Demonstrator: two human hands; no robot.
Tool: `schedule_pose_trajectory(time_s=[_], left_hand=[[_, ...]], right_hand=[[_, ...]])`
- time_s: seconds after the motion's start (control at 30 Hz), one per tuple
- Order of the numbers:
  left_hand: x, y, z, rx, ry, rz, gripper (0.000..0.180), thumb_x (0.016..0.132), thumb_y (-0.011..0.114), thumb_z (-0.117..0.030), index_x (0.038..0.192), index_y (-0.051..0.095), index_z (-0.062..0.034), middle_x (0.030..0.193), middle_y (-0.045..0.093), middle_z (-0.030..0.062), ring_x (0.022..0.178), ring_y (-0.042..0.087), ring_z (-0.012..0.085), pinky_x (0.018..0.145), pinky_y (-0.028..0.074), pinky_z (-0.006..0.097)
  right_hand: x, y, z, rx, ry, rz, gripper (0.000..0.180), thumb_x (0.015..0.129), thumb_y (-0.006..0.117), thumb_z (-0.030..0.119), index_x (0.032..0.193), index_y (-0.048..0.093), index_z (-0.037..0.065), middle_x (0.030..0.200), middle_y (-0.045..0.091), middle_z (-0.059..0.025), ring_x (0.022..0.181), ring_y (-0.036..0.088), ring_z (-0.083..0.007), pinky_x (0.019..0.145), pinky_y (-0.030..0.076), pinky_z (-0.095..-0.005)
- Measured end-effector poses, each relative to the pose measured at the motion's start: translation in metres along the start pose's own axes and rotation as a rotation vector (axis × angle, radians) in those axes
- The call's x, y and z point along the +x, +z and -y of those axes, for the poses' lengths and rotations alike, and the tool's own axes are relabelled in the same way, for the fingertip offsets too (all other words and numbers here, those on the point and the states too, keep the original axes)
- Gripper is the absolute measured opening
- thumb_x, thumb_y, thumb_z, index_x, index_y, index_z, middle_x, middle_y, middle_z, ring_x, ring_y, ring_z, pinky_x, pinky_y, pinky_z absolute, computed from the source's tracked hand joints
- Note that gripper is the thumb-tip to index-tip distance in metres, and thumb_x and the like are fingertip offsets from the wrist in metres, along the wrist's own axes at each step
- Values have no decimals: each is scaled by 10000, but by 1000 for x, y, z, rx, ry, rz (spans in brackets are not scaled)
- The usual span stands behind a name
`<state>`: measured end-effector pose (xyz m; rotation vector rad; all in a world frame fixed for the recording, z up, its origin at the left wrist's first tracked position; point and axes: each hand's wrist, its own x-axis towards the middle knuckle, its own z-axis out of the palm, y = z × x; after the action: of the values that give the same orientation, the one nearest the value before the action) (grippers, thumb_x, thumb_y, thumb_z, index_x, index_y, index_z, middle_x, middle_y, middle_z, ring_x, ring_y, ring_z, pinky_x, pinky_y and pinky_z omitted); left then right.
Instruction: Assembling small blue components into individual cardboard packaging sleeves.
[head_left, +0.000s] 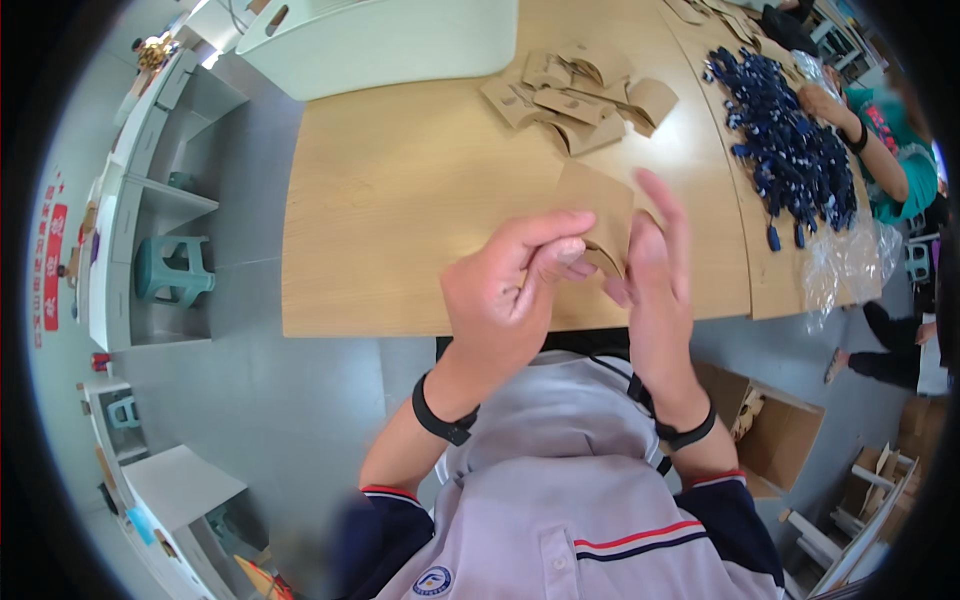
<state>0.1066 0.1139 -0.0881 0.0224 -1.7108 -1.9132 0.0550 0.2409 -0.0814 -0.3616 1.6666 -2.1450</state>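
Over the near edge of the table, I hold a small brown kraft paper box [598, 198], curved with its near end gaping a little. My left hand [515, 280] pinches its left side between thumb and bent fingers. At its right edge is my right hand [660, 290], with one finger stretched upward, the thumb against the side and other fingertips curled under the near end. The box partly hides those fingertips. Beyond my hands, a loose pile of similar kraft paper boxes [585, 108] lies on the wooden table [390, 220].
A pale green plastic bin [400, 50] stands at the far left of the table. Dark blue corded pieces [790, 140] are heaped at the right beside clear plastic bags [845, 260]. Another person's hand [822, 103] reaches the heap. An open cardboard carton [775, 430] sits below right.
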Motion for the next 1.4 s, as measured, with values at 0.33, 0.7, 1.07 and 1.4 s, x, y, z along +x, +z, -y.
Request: schedule_pose_trajectory(time_s=[0.33,0.7,1.07,1.4], left_hand=[[-3,9,9,352,206,-39,226,876,644,15,1096,660,-32,977,713,124,786,709,190,656,548,268],[219,-114,-55,686,266,-134,425,985,534,-217,1282,500,85,942,710,115,774,638,130,675,504,226],[169,-22,-32,939,238,120,430,931,555,-131,1339,454,-35,1151,647,31,814,558,65,663,430,198],[96,68,-11,573,306,720,394,907,605,-146,1272,492,-52,1133,617,132,956,616,295,816,502,364]], right_hand=[[2,3,-7,-38,-414,-72,149,909,623,-19,1057,634,-34,790,674,-113,571,577,-65,456,443,-181],[15,-162,57,-994,-141,-646,169,882,641,96,1013,679,-3,879,678,-74,737,618,-162,668,473,-288],[24,-196,47,-1116,123,-475,159,857,690,108,891,589,-9,822,613,-75,717,576,-146,660,471,-282],[12,-117,122,-772,-426,-505,232,795,733,-51,966,586,2,814,589,-13,701,549,-42,558,424,-149]])
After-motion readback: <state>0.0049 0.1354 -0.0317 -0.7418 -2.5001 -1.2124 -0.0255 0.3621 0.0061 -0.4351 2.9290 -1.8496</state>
